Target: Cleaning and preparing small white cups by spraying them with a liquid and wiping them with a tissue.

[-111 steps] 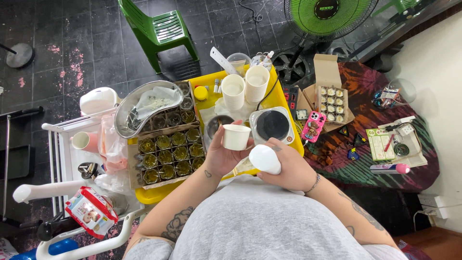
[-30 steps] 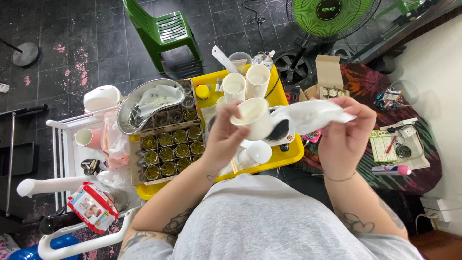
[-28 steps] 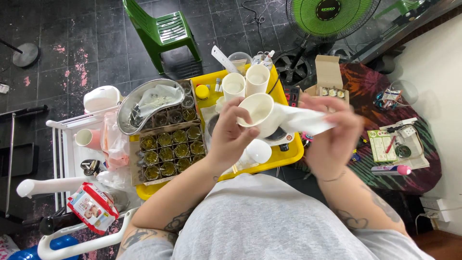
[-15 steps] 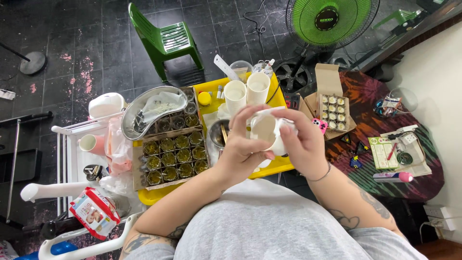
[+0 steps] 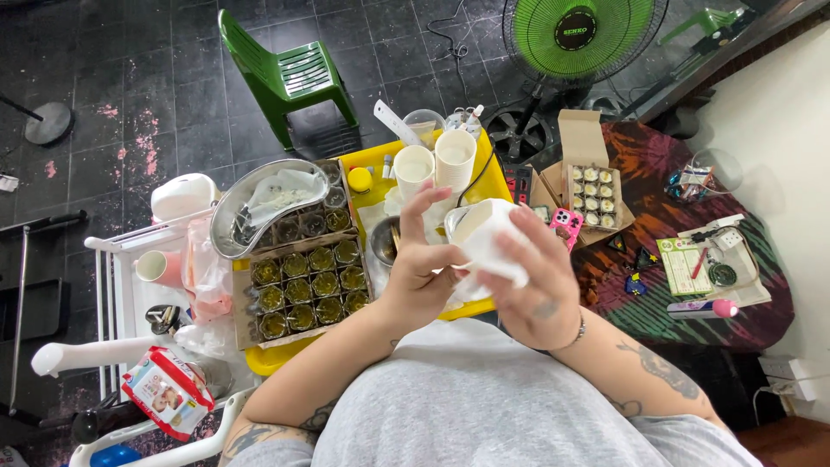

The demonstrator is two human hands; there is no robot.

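Note:
My left hand (image 5: pixel 421 268) holds a small white cup (image 5: pixel 471 227) tilted on its side above the yellow tray (image 5: pixel 497 183). My right hand (image 5: pixel 532 277) presses a white tissue (image 5: pixel 497 255) around the cup's outer wall. Both hands are raised in front of my chest. Below them on the tray lies a dark round bowl (image 5: pixel 380 242), partly hidden by my left hand.
A cardboard tray of small jars (image 5: pixel 307 285) and a metal kidney dish (image 5: pixel 264 203) sit left. Two tall white cups (image 5: pixel 432 164) stand at the tray's back. An open box of small pots (image 5: pixel 592 190), a pink phone (image 5: pixel 564 225), green fan (image 5: pixel 575 35) and green chair (image 5: pixel 290 78) surround.
The right hand brought the unfolded tissue from the right onto the cup and wrapped it around the cup, which stays in my left hand. The camera view shifted slightly.

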